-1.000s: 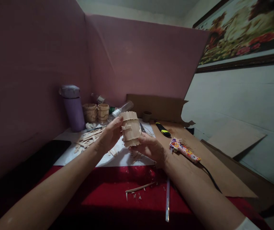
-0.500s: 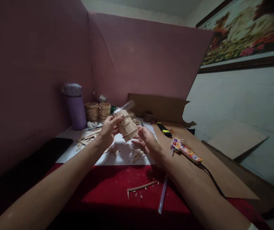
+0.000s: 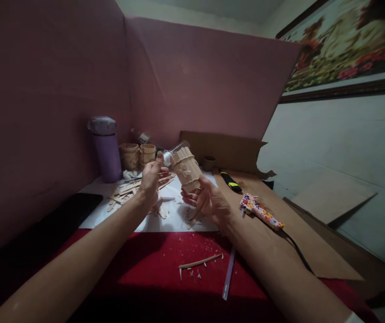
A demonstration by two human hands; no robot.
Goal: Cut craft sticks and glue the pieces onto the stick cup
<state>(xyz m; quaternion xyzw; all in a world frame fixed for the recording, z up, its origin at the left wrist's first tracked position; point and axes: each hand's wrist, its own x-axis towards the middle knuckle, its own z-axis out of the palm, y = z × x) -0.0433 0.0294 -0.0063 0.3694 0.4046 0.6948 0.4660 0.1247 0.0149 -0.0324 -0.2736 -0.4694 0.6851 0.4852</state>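
My right hand (image 3: 209,202) grips a small cup made of wooden craft sticks (image 3: 186,169) by its lower end and holds it tilted above the white sheet (image 3: 175,220). A small stick decoration shows on the cup's side. My left hand (image 3: 152,179) hovers just left of the cup with a narrow gap between them. Its thumb is raised and its fingers are loosely curled, with nothing clearly in them. Loose craft sticks (image 3: 125,190) lie on the sheet under and beside my left hand.
A purple flask (image 3: 106,150), two finished stick cups (image 3: 136,155) and a lying plastic bottle (image 3: 178,148) stand at the back. A flowered glue gun (image 3: 261,211) and a yellow-black cutter (image 3: 231,181) lie on cardboard to the right. A glue stick (image 3: 227,280) and a broken stick (image 3: 199,261) rest on the red cloth.
The cup passed from both hands into my right hand alone and now tilts the other way, rim up-left. My left hand let go and drew slightly aside.
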